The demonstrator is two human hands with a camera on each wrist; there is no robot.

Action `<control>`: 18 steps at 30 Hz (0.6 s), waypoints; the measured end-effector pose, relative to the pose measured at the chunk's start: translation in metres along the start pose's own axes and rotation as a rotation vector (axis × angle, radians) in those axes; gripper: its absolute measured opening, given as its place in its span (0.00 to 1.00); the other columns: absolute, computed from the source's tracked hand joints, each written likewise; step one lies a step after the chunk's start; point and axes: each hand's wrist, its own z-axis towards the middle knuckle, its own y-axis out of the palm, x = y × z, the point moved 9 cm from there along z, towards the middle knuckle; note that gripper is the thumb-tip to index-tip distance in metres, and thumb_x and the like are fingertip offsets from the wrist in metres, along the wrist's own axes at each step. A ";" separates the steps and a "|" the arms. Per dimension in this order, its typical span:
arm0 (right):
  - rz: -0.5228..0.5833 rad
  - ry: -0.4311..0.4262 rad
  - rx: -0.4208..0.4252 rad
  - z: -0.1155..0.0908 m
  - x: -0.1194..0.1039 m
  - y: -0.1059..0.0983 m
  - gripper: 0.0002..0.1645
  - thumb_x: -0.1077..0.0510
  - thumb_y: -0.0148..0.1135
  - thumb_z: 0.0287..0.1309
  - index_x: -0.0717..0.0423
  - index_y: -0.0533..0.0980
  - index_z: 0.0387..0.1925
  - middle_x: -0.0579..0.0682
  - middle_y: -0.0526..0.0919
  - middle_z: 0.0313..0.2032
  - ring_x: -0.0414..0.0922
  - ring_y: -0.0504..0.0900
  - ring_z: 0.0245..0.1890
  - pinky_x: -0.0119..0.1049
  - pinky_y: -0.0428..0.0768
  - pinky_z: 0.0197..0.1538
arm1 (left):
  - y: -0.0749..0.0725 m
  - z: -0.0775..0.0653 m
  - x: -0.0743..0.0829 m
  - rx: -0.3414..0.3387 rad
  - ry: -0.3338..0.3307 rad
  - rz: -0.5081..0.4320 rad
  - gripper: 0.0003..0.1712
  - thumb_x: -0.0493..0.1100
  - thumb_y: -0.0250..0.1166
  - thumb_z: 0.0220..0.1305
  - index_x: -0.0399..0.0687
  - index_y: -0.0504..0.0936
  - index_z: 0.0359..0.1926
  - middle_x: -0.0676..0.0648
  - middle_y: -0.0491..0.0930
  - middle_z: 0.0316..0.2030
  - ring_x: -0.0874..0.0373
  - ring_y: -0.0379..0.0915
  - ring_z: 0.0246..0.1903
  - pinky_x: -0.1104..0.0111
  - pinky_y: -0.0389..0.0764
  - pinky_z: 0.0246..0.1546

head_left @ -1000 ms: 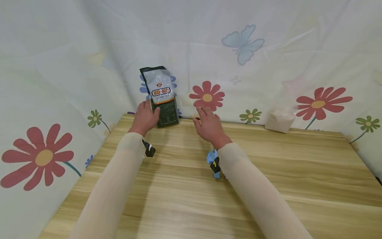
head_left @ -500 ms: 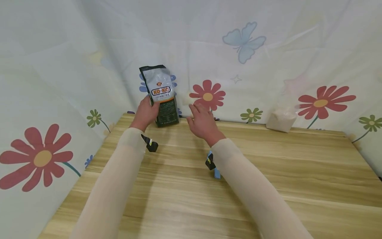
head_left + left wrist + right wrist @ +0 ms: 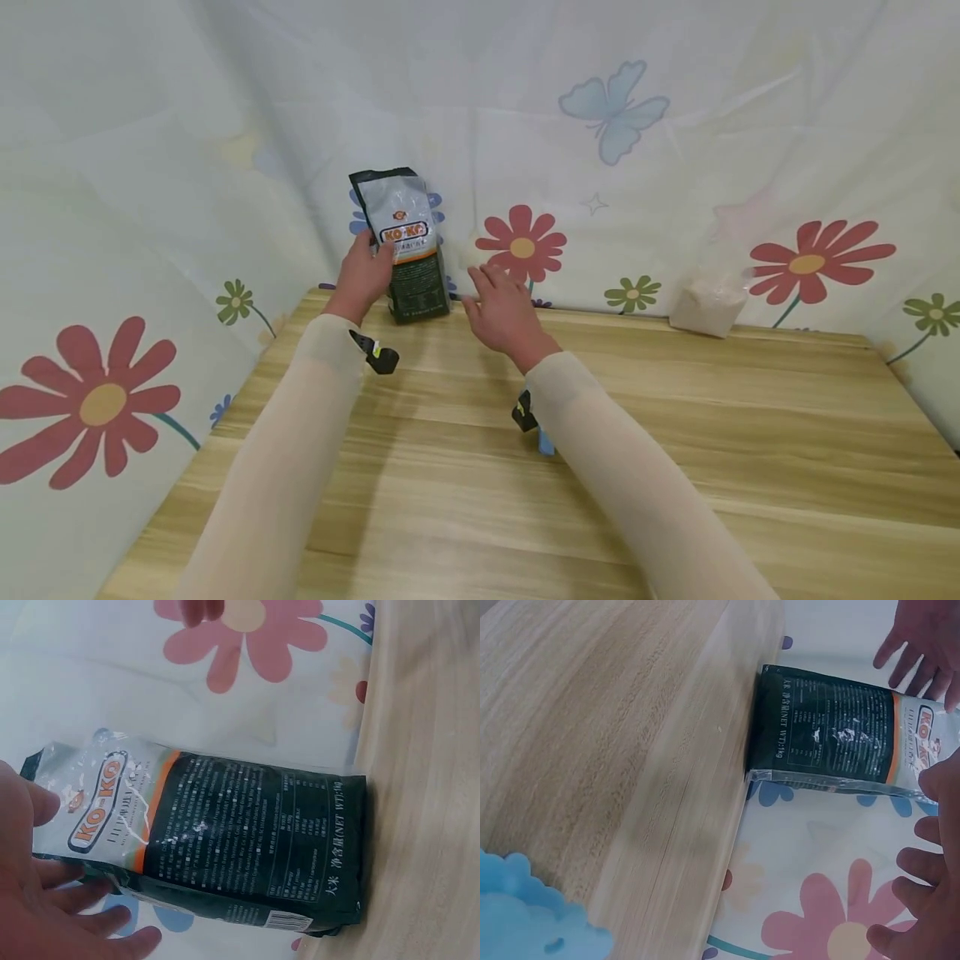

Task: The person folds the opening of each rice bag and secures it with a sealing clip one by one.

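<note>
A green-and-white KO-KO rice bag (image 3: 411, 258) stands on the table's back edge, leaning slightly left against the flowered cloth. My left hand (image 3: 362, 275) is at the bag's left side, thumb over the front near the logo. In the left wrist view, the fingers (image 3: 82, 911) of that hand stretch loosely along the bag's edge. My right hand (image 3: 504, 315) hovers to the right of the bag, apart from it, fingers spread. Seen from the right wrist, its bent fingers (image 3: 922, 885) hold nothing.
A light blue scalloped object (image 3: 536, 919) lies on the wooden table (image 3: 450, 500), mostly hidden by my right sleeve in the head view. A clear packet of pale contents (image 3: 708, 303) sits at the back right. Cloth walls (image 3: 675, 192) border the table.
My left hand has slid a little up the bag's side. The right hand has shifted left toward the bag, and its sleeve covers more of the blue object. The bag stays in place.
</note>
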 end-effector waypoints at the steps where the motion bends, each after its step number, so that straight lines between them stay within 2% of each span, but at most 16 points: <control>1: 0.000 0.000 -0.001 0.000 0.000 0.000 0.35 0.43 0.44 0.72 0.50 0.54 0.74 0.52 0.58 0.73 0.50 0.55 0.74 0.55 0.58 0.72 | -0.001 0.001 0.001 0.008 -0.001 -0.008 0.37 0.58 0.39 0.75 0.45 0.44 0.76 0.40 0.51 0.75 0.45 0.46 0.74 0.50 0.53 0.72; 4: 0.000 0.000 0.000 0.001 -0.002 -0.001 0.35 0.43 0.44 0.72 0.49 0.54 0.74 0.52 0.58 0.73 0.50 0.55 0.74 0.55 0.58 0.72 | -0.005 0.004 0.006 0.029 0.009 -0.050 0.35 0.56 0.39 0.76 0.46 0.45 0.76 0.41 0.54 0.74 0.46 0.50 0.73 0.51 0.56 0.71; 7: 0.007 -0.007 0.012 0.002 -0.005 -0.003 0.35 0.42 0.44 0.72 0.49 0.54 0.74 0.52 0.59 0.72 0.49 0.55 0.74 0.54 0.59 0.72 | -0.009 0.005 0.013 0.065 0.037 -0.114 0.33 0.54 0.40 0.76 0.46 0.50 0.75 0.41 0.60 0.70 0.47 0.59 0.69 0.52 0.62 0.68; 11: 0.027 -0.018 0.036 0.004 -0.009 -0.007 0.35 0.43 0.45 0.72 0.50 0.55 0.74 0.53 0.61 0.72 0.49 0.57 0.73 0.53 0.61 0.71 | -0.014 0.005 0.019 0.130 0.073 -0.175 0.30 0.51 0.41 0.76 0.46 0.55 0.73 0.41 0.65 0.67 0.49 0.65 0.65 0.55 0.68 0.65; 18: 0.100 -0.017 0.058 0.008 -0.009 -0.015 0.34 0.45 0.45 0.72 0.52 0.56 0.73 0.54 0.61 0.71 0.50 0.60 0.72 0.51 0.61 0.72 | -0.021 0.006 0.017 0.231 0.088 -0.175 0.26 0.49 0.44 0.76 0.46 0.62 0.69 0.43 0.70 0.65 0.51 0.69 0.62 0.57 0.72 0.61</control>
